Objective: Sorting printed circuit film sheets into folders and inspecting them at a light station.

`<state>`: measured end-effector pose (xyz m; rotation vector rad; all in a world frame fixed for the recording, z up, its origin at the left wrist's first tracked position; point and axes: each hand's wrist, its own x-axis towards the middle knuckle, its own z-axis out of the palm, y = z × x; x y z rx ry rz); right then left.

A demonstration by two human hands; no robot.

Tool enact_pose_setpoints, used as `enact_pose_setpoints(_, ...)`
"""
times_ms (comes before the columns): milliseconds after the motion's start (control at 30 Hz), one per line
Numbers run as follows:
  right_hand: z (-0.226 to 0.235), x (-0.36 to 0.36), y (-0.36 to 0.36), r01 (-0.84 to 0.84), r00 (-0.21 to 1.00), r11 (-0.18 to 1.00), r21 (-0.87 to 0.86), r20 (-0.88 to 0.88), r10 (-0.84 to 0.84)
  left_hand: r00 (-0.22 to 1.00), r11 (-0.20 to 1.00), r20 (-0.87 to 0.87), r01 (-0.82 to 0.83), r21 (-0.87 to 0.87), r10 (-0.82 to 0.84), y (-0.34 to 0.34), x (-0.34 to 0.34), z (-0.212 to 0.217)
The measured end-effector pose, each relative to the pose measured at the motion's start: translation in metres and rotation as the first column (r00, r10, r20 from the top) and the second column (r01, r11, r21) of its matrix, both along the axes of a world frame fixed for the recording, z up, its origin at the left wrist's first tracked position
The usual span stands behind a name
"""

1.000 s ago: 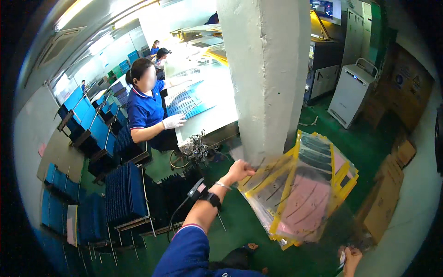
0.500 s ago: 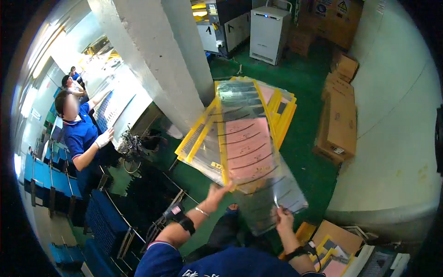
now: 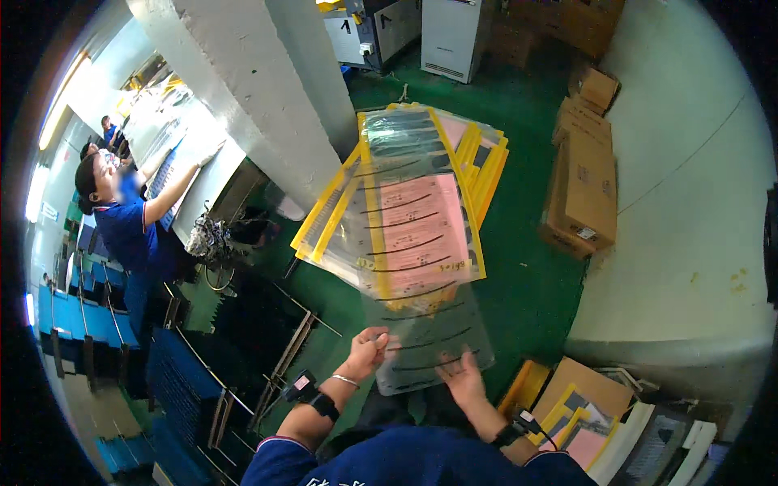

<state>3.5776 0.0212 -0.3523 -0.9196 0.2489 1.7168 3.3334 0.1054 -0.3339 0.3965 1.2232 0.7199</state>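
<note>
A long clear plastic sheet (image 3: 429, 332) with dark curved lines stretches from the pile in front of me toward my body. My left hand (image 3: 369, 352) is closed on its left edge, close to the near end. At the right side of that near end, my right hand (image 3: 462, 377) has its fingers spread against the sheet, not gripping it. Beneath the far part of the sheet lies a pink sheet (image 3: 417, 215) with handwriting. Around it, clear sheets with yellow borders (image 3: 486, 166) lie fanned in a pile. What supports the pile is hidden.
A concrete pillar (image 3: 243, 81) rises beyond the pile at left. Cardboard boxes (image 3: 583, 178) line the right wall. Blue panels on racks (image 3: 186, 381) stand at lower left, near a co-worker (image 3: 130, 219). More yellow-edged sheets (image 3: 579, 413) rest in a box at lower right.
The clear sheet's near end has swung left and now points toward me. My right hand has gone from pinching to spread fingers. My left hand has shifted onto the sheet's left edge.
</note>
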Motion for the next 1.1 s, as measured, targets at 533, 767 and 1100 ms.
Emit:
enact_pose_setpoints(533, -0.019, -0.008, 0.155, -0.723, 0.614, 0.675, 0.146, 0.582, 0.532, 0.988, 0.994, -0.114, 0.106, -0.015, -0.107, -0.009, -0.079, 0.035)
enact_pose_setpoints(767, 0.001, -0.040, 0.153, -0.776, 0.171, 0.624, -0.094, 0.920, 0.352, 0.537, 0.744, -0.843, 0.551, 0.379, 0.031, -0.029, -0.029, 0.027)
enact_pose_setpoints(1100, 0.066, -0.071, 0.152, -0.725, 0.115, 0.625, -0.289, 0.844, 0.524, 0.389, 0.568, -0.920, 0.766, 0.301, -0.037, -0.031, 0.087, 0.034)
